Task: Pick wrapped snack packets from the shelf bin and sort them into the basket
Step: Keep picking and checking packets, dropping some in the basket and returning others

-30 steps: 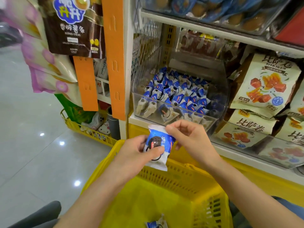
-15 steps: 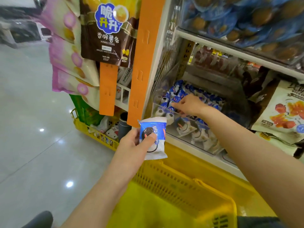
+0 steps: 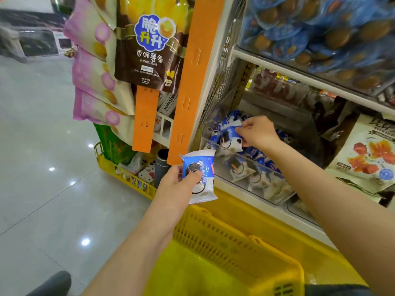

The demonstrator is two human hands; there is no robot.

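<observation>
Two bare arms show, uncovered from the frame edge to the fingertips. The left forearm [image 3: 132, 248] comes in at 7 o'clock and the right forearm [image 3: 333, 210] at 4 o'clock. Both are smooth-skinned along the whole length seen.

The left hand [image 3: 175, 184] shows a thumbnail [image 3: 197, 173] that looks short and plain. The right hand [image 3: 259, 131] shows its back and knuckles; its nails are hidden.

At 5 o'clock, along the bottom edge, lies a strip of dark blue cloth [image 3: 337, 290], denim-like, seemingly worn on a leg. At 7 o'clock, in the corner, sits a dark grey shape [image 3: 51, 283], rounded and blurred; whether it is a knee or a shoe cannot be told.
</observation>
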